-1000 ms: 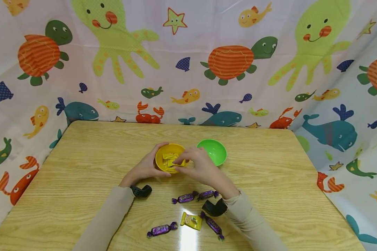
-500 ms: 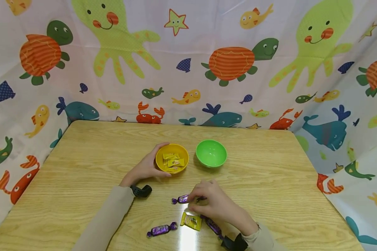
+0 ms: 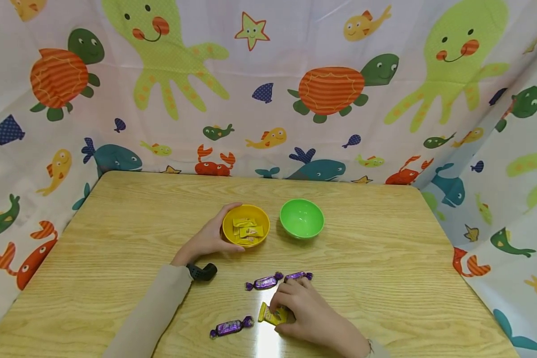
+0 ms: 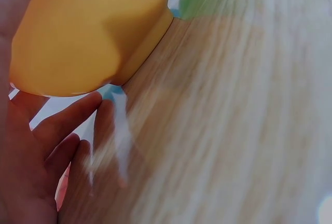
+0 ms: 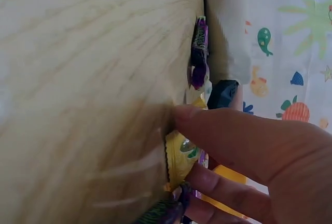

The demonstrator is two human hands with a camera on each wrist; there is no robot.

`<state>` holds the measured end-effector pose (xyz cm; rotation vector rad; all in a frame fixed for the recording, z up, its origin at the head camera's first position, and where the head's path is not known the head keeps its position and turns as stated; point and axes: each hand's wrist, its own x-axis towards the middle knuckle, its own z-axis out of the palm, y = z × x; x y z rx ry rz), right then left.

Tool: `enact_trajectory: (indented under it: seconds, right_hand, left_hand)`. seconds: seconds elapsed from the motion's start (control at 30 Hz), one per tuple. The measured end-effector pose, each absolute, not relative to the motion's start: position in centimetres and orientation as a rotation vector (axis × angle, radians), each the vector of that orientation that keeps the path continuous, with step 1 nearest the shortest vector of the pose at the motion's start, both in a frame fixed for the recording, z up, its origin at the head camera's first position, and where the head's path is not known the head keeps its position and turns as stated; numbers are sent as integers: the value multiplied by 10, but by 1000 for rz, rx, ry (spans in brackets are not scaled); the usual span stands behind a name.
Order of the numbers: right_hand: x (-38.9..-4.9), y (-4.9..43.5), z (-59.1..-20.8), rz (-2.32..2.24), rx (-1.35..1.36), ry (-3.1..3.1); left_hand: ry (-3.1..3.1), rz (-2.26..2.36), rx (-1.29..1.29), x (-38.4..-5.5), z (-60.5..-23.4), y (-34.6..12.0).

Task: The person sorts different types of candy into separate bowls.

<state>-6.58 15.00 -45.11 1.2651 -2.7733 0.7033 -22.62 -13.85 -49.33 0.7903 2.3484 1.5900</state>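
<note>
I have my right grip (image 3: 309,313) pinching a yellow packet (image 3: 267,315) on the surface (image 3: 385,248), thumb and fingers at opposite edges. My right wrist view shows a purple sweet (image 5: 158,212) just beside that packet, which the grip hides from the head view. Two purple sweets (image 3: 265,282) lie ahead of it, another to its left. My left grip (image 3: 209,236) holds a yellow bowl (image 3: 263,219), and only from the head do I see yellow sweets (image 3: 251,232) inside. A green bowl (image 3: 302,219) stands to its right.
</note>
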Motion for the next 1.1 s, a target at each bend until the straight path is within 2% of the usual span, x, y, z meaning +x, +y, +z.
enact_trajectory:
  seconds: [0.33,0.67,1.1]
  right_hand:
    - [-65,146,-462,686,1254,-2617]
    - [-64,143,-464,714,1259,-2571]
    - [-79,143,-440,826,1261,-2578]
  left_hand:
    - [2322,1583,767,-226,-492,-137]
    - [2303,1594,795,-209,-458,-134]
    - [2310,1572,765,-209,-458,-134]
